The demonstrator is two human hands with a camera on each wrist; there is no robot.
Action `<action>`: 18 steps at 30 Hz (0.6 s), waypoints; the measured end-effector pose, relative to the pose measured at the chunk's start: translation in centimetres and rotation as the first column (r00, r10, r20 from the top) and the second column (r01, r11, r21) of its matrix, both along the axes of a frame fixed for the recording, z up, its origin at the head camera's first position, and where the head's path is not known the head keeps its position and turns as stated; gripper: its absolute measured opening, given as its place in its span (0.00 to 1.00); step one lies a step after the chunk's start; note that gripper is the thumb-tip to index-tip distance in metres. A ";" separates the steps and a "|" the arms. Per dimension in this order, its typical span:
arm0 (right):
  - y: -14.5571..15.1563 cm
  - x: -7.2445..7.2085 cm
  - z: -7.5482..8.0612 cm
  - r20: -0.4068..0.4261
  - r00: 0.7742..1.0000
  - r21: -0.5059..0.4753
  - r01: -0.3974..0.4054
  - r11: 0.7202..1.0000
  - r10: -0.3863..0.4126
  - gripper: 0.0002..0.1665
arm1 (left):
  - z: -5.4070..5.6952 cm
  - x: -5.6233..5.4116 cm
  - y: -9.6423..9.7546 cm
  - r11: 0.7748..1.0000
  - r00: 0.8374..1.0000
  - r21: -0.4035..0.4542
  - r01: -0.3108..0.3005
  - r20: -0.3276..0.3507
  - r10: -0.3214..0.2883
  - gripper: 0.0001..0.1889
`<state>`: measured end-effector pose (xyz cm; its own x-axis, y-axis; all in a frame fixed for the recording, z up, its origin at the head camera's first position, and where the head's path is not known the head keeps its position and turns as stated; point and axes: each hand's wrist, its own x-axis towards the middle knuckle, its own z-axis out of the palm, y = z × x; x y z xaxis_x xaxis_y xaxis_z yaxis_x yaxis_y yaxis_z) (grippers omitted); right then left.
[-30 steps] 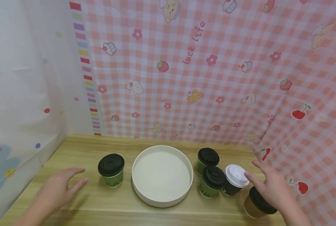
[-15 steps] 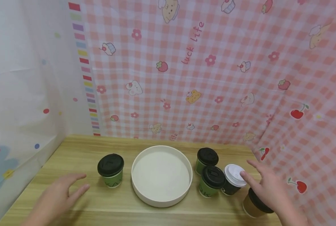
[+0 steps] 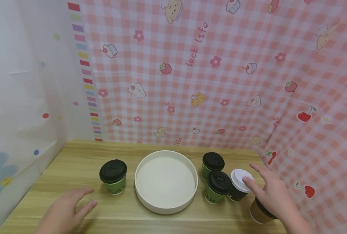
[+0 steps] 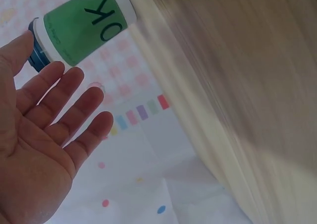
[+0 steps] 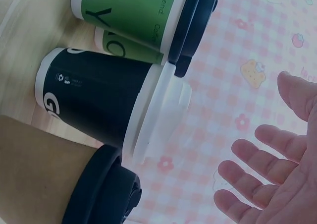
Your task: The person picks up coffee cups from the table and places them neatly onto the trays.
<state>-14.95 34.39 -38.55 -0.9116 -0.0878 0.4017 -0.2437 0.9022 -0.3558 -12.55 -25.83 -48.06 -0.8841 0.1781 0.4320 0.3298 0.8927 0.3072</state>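
My left hand [image 3: 66, 209] hovers at the front left with fingers spread and nothing in it. Just beyond its fingertips stands a green paper cup [image 3: 116, 186] with a black lid. On the right, my right hand [image 3: 271, 193] is held over the cups, fingers apart, holding nothing. Below and partly behind it is a brown paper cup [image 3: 258, 213] with a black lid. By its thumb is a black paper cup [image 5: 94, 95] with a white lid [image 3: 241, 179]. Left of that, a front green cup [image 3: 213, 194] and a back green cup [image 3: 206, 173] stand close together, both black-lidded.
A round cream tray [image 3: 166, 210] with a low rim lies mid-table, between the left cup and the right group. The wooden table [image 3: 103, 221] meets a pink checked cloth [image 3: 161, 81] at the back and right, and a white cloth [image 3: 24, 97] at the left.
My left hand has shifted slightly right and toward the front edge. My right hand has drifted a little left, its thumb now overlapping the white lid. The cups and tray stay put.
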 end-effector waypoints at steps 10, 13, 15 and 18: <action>-1.2 0.3 -0.7 -0.144 0.988 0.009 -0.056 0.998 0.057 0.32 | -0.1 0.4 1.8 0.999 1.000 -0.039 0.025 -0.008 -0.026 0.22; -1.4 0.1 -0.9 -0.191 0.977 0.012 -0.097 0.995 0.098 0.32 | 0.0 0.4 2.3 0.998 0.999 -0.042 0.035 0.040 -0.034 0.21; -1.5 0.0 -1.0 -0.208 0.972 0.024 -0.110 0.994 0.113 0.32 | 0.1 0.3 2.6 0.998 0.994 -0.039 0.040 0.104 -0.035 0.22; -1.8 0.1 -1.0 -0.213 0.971 0.042 -0.098 0.994 0.105 0.33 | 0.2 0.3 3.2 0.997 0.989 -0.054 0.047 0.143 -0.039 0.21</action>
<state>-14.83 32.57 -39.55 -0.7898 -0.1910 0.5829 -0.4025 0.8785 -0.2575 -12.29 -22.64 -47.90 -0.9267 0.2376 0.2913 0.3249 0.8961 0.3024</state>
